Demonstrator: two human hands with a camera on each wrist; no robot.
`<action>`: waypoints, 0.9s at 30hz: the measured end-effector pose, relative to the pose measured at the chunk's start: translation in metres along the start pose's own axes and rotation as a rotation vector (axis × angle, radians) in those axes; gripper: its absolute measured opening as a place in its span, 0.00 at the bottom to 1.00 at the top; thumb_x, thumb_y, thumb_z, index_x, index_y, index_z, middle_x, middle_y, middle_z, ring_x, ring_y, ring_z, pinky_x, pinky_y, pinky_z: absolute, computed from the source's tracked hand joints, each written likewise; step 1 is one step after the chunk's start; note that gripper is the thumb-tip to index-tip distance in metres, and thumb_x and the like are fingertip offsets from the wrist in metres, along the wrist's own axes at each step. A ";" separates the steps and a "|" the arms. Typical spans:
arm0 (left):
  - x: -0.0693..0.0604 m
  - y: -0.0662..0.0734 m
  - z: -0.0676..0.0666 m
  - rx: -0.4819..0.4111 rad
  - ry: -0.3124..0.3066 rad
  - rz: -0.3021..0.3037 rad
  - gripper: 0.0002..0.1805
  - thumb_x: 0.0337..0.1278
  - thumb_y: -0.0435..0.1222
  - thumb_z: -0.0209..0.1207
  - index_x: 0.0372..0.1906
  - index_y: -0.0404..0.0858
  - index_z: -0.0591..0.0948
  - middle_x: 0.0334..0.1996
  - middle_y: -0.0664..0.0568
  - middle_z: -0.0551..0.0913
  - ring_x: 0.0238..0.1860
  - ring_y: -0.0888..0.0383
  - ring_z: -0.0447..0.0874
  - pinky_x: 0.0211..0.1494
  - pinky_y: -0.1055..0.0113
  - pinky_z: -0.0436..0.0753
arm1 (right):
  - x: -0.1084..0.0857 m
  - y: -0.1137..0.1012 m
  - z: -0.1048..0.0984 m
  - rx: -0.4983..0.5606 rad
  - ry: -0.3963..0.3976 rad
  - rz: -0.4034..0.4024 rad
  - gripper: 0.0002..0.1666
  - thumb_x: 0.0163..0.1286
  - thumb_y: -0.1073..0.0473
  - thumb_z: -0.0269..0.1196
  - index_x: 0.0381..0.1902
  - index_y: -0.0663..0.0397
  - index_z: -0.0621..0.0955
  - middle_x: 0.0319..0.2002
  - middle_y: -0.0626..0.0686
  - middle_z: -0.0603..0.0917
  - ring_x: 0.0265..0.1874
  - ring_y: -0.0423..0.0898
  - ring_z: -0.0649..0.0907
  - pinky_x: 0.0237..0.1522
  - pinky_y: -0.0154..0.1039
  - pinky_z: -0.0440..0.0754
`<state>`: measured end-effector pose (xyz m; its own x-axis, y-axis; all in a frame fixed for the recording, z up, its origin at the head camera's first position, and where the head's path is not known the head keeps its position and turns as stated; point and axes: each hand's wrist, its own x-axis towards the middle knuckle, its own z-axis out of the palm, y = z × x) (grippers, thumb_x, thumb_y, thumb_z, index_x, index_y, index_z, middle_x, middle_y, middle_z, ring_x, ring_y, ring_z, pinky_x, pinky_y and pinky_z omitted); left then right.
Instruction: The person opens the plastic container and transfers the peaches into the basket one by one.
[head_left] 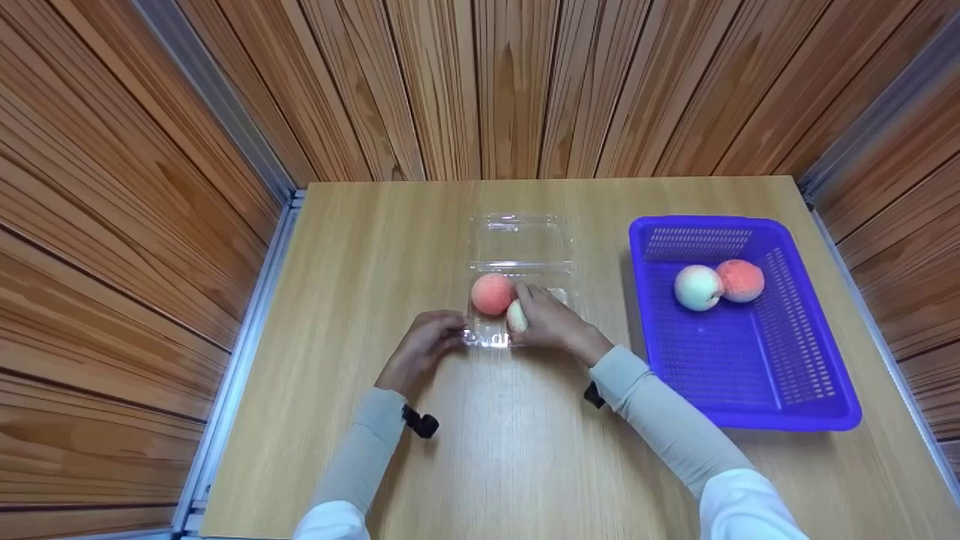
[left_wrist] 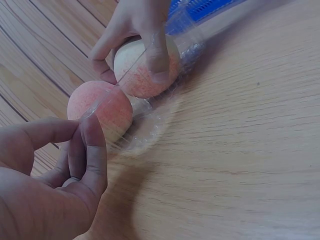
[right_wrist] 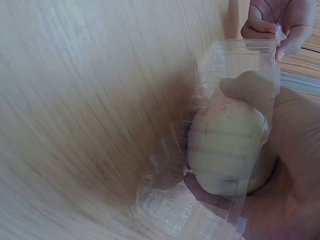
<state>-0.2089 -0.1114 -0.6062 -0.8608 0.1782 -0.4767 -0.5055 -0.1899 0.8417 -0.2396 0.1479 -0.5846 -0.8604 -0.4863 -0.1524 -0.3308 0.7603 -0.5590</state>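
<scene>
A clear plastic box (head_left: 491,330) lies on the table with its lid (head_left: 521,240) folded back. Inside its left part sits a pink peach (head_left: 493,293). My right hand (head_left: 551,319) grips a pale peach (head_left: 517,318) inside the box, beside the pink one; the right wrist view shows thumb and fingers round this peach (right_wrist: 225,145), behind the clear wall. At the box's near left corner, my left hand (head_left: 427,345) pinches the rim between thumb and fingers, as the left wrist view shows at this hand (left_wrist: 60,170).
A blue-purple basket (head_left: 750,420) stands on the right of the table, holding a pale peach (head_left: 697,288) and a pink peach (head_left: 741,280) near its far end. Wooden panels (head_left: 510,90) rise behind the table and at both sides.
</scene>
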 end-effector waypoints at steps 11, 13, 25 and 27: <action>0.001 0.000 0.001 -0.014 0.000 0.011 0.15 0.71 0.26 0.60 0.56 0.20 0.81 0.42 0.43 0.86 0.37 0.59 0.85 0.45 0.66 0.89 | -0.001 0.001 -0.002 -0.029 -0.001 -0.027 0.51 0.60 0.55 0.74 0.75 0.63 0.63 0.66 0.67 0.76 0.68 0.64 0.77 0.75 0.58 0.74; 0.002 -0.001 0.001 -0.006 0.000 0.010 0.14 0.71 0.26 0.60 0.55 0.20 0.81 0.41 0.45 0.86 0.36 0.59 0.85 0.46 0.66 0.89 | -0.001 0.001 -0.003 -0.041 -0.002 -0.030 0.51 0.60 0.54 0.74 0.76 0.64 0.63 0.67 0.67 0.75 0.68 0.64 0.76 0.75 0.58 0.74; 0.002 -0.001 0.001 -0.005 -0.002 0.005 0.15 0.71 0.26 0.59 0.56 0.20 0.81 0.42 0.43 0.86 0.37 0.58 0.85 0.45 0.66 0.88 | -0.002 0.003 -0.005 -0.009 -0.026 -0.007 0.57 0.61 0.54 0.75 0.81 0.59 0.59 0.70 0.65 0.74 0.70 0.62 0.76 0.76 0.58 0.73; 0.002 -0.001 0.001 -0.014 0.001 0.008 0.15 0.71 0.26 0.59 0.56 0.20 0.81 0.43 0.42 0.86 0.38 0.58 0.86 0.45 0.67 0.88 | -0.002 0.002 -0.006 -0.005 -0.026 -0.004 0.57 0.61 0.54 0.76 0.81 0.58 0.59 0.69 0.64 0.75 0.69 0.62 0.77 0.75 0.58 0.74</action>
<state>-0.2102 -0.1101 -0.6074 -0.8648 0.1758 -0.4703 -0.4995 -0.2047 0.8418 -0.2411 0.1526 -0.5810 -0.8486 -0.5006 -0.1709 -0.3364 0.7601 -0.5560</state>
